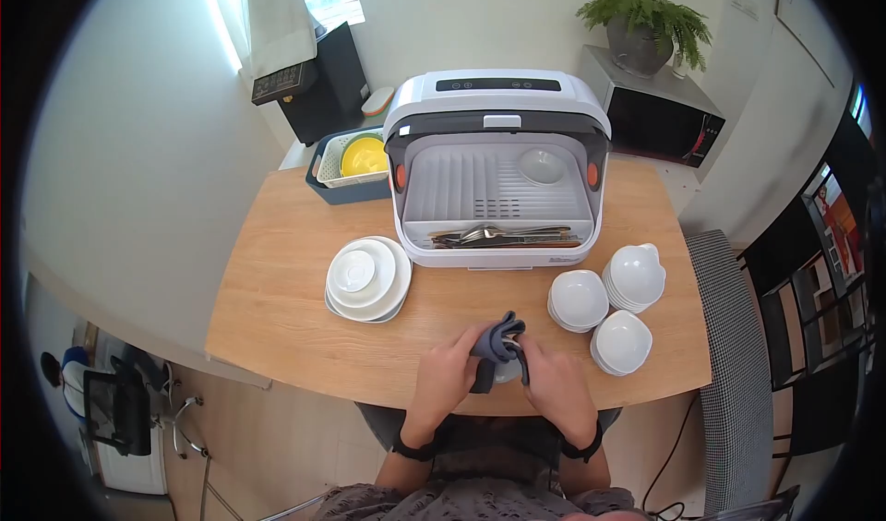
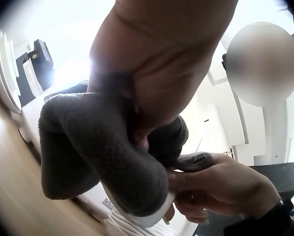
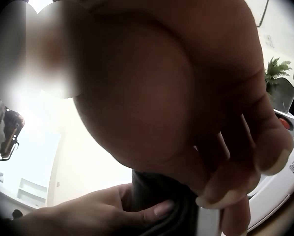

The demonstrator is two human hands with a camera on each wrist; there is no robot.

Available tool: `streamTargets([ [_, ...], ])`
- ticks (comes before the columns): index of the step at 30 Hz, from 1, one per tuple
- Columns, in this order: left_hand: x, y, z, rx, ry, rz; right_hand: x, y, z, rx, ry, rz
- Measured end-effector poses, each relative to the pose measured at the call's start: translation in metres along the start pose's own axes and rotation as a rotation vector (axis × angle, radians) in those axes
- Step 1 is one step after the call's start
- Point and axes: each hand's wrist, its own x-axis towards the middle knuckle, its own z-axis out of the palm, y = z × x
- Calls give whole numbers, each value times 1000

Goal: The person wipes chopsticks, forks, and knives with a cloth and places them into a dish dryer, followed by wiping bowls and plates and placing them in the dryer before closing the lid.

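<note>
Near the table's front edge, my left hand (image 1: 445, 375) grips a dark grey cloth (image 1: 498, 338). The cloth is bunched and folded over a small white dish (image 2: 154, 219). My right hand (image 1: 558, 387) pinches the dish at its side, with fingers curled at its rim (image 3: 208, 221). Most of the dish is hidden under the cloth and the fingers, so I cannot tell if it is a bowl or a plate. In the left wrist view, the cloth hangs in thick folds from the left hand (image 2: 156, 73), with the right hand (image 2: 230, 189) close beside it.
Behind the hands stands a white dish dryer (image 1: 498, 87), its front open, holding a small bowl (image 1: 541, 166) and a row of cutlery (image 1: 503, 237). Stacked plates (image 1: 355, 272) sit left; three stacks of white bowls (image 1: 580, 299) sit right. A blue basket (image 1: 346, 191) holds a yellow bowl (image 1: 365, 155).
</note>
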Motion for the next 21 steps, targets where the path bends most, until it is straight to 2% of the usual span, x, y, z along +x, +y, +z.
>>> streamTargets([
  [1, 0, 0, 1, 14, -15, -10, 1, 0, 1, 26, 38, -24],
  [4, 6, -4, 23, -551, 427, -155, 2, -11, -5, 298, 27, 171],
  [8, -1, -7, 27, -364, 316, -103, -5, -6, 10, 99, -51, 177],
  [11, -4, -8, 9, -63, 61, -36, -3, 1, 2, 22, -123, 93],
  [14, -3, -13, 6, -53, 51, -44, 2, 1, -1, -12, -167, 1],
  [17, -3, -35, 22, -592, 299, -113, 22, 0, -20, 39, -246, -7],
  [19, 0, -31, 19, -772, 442, -161, 47, 18, -33, 36, -284, -8],
  [21, 4, -38, 10, -868, 539, -203, 90, 25, -56, 297, -415, 223],
])
